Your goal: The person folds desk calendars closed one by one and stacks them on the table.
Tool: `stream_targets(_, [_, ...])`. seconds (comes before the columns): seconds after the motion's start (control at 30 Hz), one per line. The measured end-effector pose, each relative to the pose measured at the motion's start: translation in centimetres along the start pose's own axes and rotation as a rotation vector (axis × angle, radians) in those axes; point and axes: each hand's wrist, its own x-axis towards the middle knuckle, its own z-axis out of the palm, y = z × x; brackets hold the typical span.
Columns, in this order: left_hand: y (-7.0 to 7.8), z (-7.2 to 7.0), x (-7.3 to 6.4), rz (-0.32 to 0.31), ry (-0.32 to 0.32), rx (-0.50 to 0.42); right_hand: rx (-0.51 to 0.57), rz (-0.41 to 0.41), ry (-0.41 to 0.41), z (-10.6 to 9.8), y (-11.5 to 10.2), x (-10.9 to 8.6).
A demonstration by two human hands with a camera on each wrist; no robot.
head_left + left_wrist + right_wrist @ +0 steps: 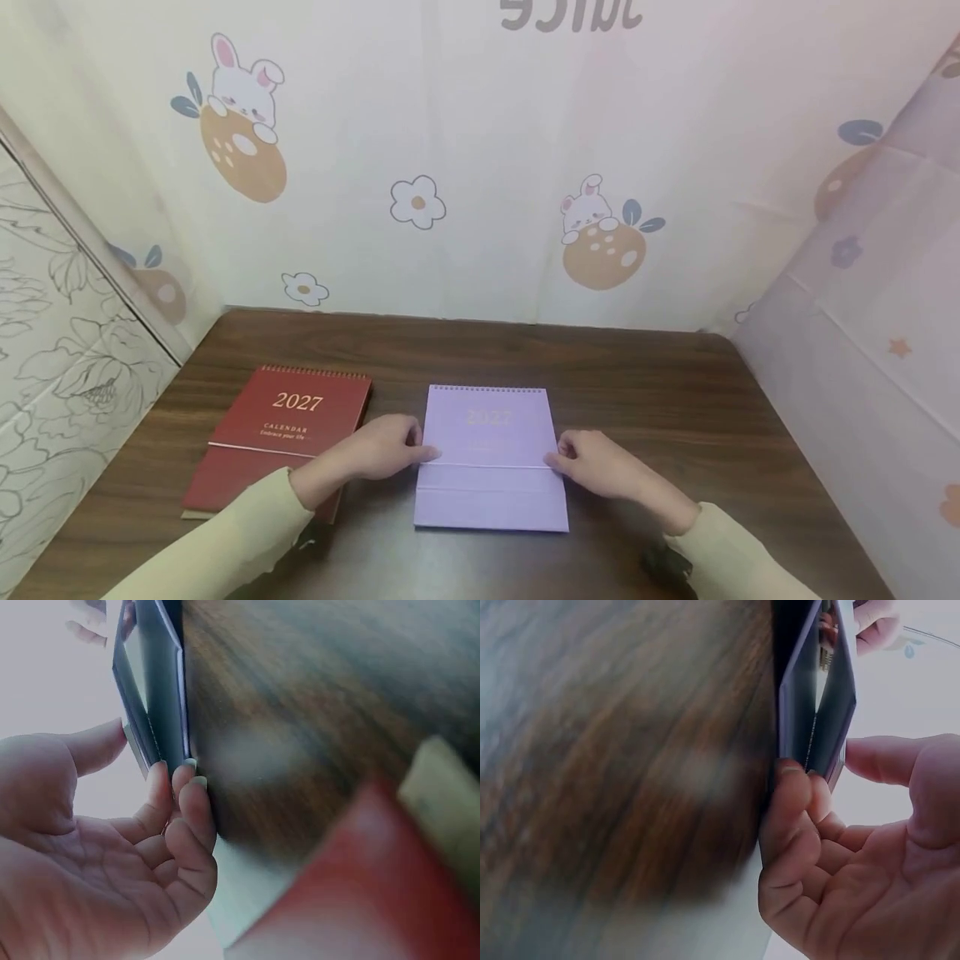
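A purple spiral-bound 2027 desk calendar (491,508) stands in the middle of the table, its cover tilted back. A pale elastic band crosses its front. My left hand (386,446) pinches its left edge, thumb on the front and fingertips behind the panel. On the opposite edge my right hand (600,462) pinches it the same way. Both wrist views look into the folded stand from the side, where the calendar (166,682) makes a hollow wedge above the tabletop. Fingertips of the right hand (855,862) reach into that wedge.
Left of the purple one lies a red 2027 desk calendar (258,475) with a light band, partly covered by my left forearm. The dark wood table (645,383) meets a patterned curtain (480,250) at the back and another hanging sheet (885,375) on the right.
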Motion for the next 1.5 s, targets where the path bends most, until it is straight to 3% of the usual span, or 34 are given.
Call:
stream_targets(0.3, [0.0,-0.5,-0.6,-0.021,0.010,-0.123,0.052,-0.013,0.013,-0.5,-0.1,-0.5])
stream_targets(0.6, [-0.1,-0.3,-0.8,-0.007,0.037,-0.119,0.061,-0.014,0.085,-0.2,-0.1,-0.7])
stream_targets(0.8, [-0.3,-0.2,-0.9,-0.019,0.030,-0.145,0.078,-0.052,0.067,-0.2,0.0,-0.8])
stream_targets(1.2, [-1.4,-0.8,-1.2,-0.025,0.139,-0.298,0.239,-0.028,0.139,0.0,-0.7,0.1])
stream_targets(1.5, [-2.8,-2.7,-2.4,-0.059,0.252,-0.367,0.305,-0.061,0.158,0.6,-2.8,1.0])
